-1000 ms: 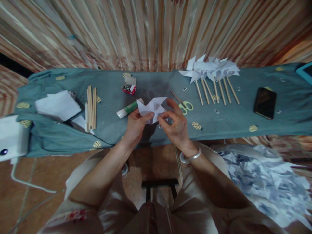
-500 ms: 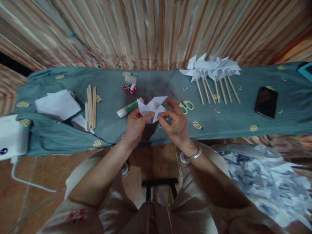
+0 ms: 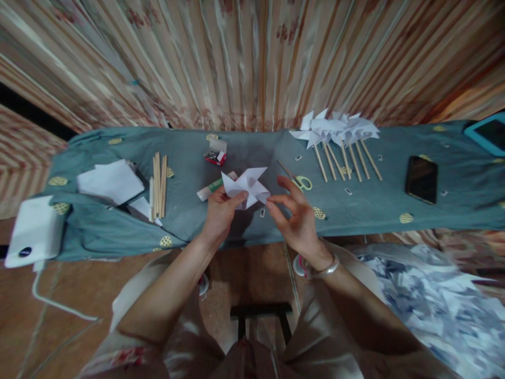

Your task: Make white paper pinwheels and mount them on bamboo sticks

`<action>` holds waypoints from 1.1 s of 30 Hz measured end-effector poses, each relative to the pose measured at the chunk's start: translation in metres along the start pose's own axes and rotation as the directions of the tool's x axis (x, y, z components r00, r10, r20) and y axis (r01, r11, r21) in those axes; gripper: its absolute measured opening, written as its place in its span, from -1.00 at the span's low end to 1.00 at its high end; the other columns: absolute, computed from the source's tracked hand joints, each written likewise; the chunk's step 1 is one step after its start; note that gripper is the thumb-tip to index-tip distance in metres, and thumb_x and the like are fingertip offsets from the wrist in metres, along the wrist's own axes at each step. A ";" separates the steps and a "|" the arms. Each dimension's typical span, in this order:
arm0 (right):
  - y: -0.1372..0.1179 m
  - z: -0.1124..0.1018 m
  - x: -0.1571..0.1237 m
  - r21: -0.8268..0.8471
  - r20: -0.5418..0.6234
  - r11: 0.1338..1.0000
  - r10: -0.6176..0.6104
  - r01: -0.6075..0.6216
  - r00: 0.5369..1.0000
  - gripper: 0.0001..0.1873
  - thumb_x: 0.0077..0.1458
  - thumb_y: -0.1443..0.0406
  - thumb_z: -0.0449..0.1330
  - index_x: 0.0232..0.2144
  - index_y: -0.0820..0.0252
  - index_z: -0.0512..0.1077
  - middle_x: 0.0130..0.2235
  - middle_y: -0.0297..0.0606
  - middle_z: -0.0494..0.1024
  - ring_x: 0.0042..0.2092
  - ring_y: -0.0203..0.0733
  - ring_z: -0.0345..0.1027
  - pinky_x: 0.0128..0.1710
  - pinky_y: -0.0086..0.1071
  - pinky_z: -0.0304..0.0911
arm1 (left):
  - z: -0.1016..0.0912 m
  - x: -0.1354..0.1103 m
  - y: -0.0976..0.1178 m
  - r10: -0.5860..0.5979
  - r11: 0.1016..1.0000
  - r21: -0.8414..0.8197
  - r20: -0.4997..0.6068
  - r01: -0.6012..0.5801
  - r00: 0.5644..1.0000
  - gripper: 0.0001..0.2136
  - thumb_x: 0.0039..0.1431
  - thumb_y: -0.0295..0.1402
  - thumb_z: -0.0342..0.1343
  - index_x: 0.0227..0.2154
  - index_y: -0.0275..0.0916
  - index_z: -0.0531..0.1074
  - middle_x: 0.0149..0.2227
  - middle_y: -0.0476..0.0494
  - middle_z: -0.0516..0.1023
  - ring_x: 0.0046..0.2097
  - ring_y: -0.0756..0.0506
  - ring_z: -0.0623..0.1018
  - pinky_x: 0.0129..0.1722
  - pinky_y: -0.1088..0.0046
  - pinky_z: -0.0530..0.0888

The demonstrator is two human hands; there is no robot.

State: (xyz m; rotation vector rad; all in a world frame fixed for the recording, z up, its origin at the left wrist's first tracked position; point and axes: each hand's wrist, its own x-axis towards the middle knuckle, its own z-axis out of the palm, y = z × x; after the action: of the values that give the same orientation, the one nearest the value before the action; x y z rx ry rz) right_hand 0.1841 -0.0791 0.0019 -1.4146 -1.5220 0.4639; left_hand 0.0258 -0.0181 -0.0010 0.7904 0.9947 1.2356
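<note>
My left hand (image 3: 221, 213) pinches the middle of a folded white paper pinwheel (image 3: 245, 185), holding it just above the teal cloth (image 3: 374, 210). My right hand (image 3: 294, 216) sits just to the right of the paper, thumb and forefinger pinched at one of its tips, the other fingers spread. A green-and-white glue stick (image 3: 213, 187) lies behind my left hand. Yellow-handled scissors (image 3: 299, 180) lie behind my right hand.
Several finished pinwheels on wooden sticks (image 3: 339, 137) lie at the back right. Loose wooden sticks (image 3: 158, 184) and white paper sheets (image 3: 109, 181) sit left. A small red box (image 3: 215, 154), a black phone (image 3: 421, 179), a white device (image 3: 33, 231) and paper scraps (image 3: 437, 310) are around.
My right hand has shifted a little to the right, away from the pinwheel's middle to its tip. The camera view has tilted up slightly.
</note>
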 end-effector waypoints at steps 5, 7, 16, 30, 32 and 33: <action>0.006 -0.005 0.003 -0.020 -0.026 0.999 -0.030 0.029 0.999 -0.87 0.20 0.23 0.20 -0.28 0.02 0.58 0.20 -0.19 0.47 0.23 0.01 0.35 0.24 -0.01 0.28 | -0.005 0.002 0.005 -0.003 1.000 -0.022 -0.061 0.002 0.998 -0.71 -0.36 -0.35 0.46 -0.46 -0.25 0.59 -0.43 -0.03 0.65 -0.41 -0.02 0.54 -0.26 0.42 0.47; 0.009 -0.005 0.006 -0.014 -0.042 0.999 -0.035 0.034 0.999 -0.86 0.20 0.23 0.20 -0.29 0.03 0.58 0.17 -0.17 0.50 0.21 -0.01 0.38 0.22 -0.03 0.29 | -0.008 0.002 0.008 -0.002 0.999 -0.035 -0.068 0.000 0.998 -0.72 -0.36 -0.35 0.46 -0.48 -0.25 0.58 -0.42 -0.03 0.65 -0.39 -0.03 0.55 -0.24 0.41 0.47; 0.010 0.013 0.013 0.307 0.041 0.917 0.254 -0.254 0.966 -0.70 0.02 0.09 0.35 -0.22 0.10 0.57 0.05 -0.10 0.59 0.05 0.00 0.50 0.04 -0.10 0.42 | -0.018 0.003 0.021 0.005 0.998 -0.065 -0.105 -0.012 0.994 -0.71 -0.38 -0.35 0.46 -0.48 -0.24 0.58 -0.44 -0.01 0.65 -0.40 -0.02 0.55 -0.24 0.41 0.46; -0.007 0.066 0.022 0.592 0.260 0.692 0.322 -0.413 0.911 -0.41 -0.17 0.06 0.44 -0.08 0.10 0.43 -0.12 -0.23 0.64 -0.10 -0.06 0.52 0.00 -0.13 0.44 | -0.021 -0.002 0.026 -0.037 0.997 -0.067 -0.106 0.030 0.994 -0.70 -0.41 -0.35 0.46 -0.47 -0.25 0.59 -0.46 -0.02 0.63 -0.43 0.00 0.53 -0.32 0.47 0.44; -0.007 0.068 0.024 0.587 0.254 0.699 0.319 -0.408 0.913 -0.42 -0.16 0.05 0.43 -0.10 0.11 0.43 -0.17 -0.24 0.64 -0.13 -0.07 0.53 -0.05 -0.17 0.45 | -0.023 -0.001 0.026 -0.047 0.997 -0.070 -0.116 0.039 0.992 -0.68 -0.41 -0.35 0.47 -0.47 -0.25 0.59 -0.45 -0.02 0.64 -0.43 0.00 0.53 -0.32 0.47 0.44; -0.006 0.069 0.024 0.591 0.256 0.696 0.318 -0.408 0.913 -0.43 -0.16 0.05 0.43 -0.10 0.10 0.43 -0.19 -0.25 0.64 -0.15 -0.08 0.53 -0.07 -0.19 0.45 | -0.024 0.000 0.026 -0.053 0.996 -0.074 -0.122 0.044 0.991 -0.68 -0.42 -0.34 0.47 -0.47 -0.25 0.59 -0.45 -0.02 0.64 -0.43 0.00 0.53 -0.33 0.48 0.44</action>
State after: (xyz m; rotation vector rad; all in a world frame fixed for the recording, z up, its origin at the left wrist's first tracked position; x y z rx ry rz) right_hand 0.1273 -0.0363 -0.0149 -1.1348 -1.0077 1.2252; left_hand -0.0068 -0.0143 0.0132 0.6364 1.0585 1.2836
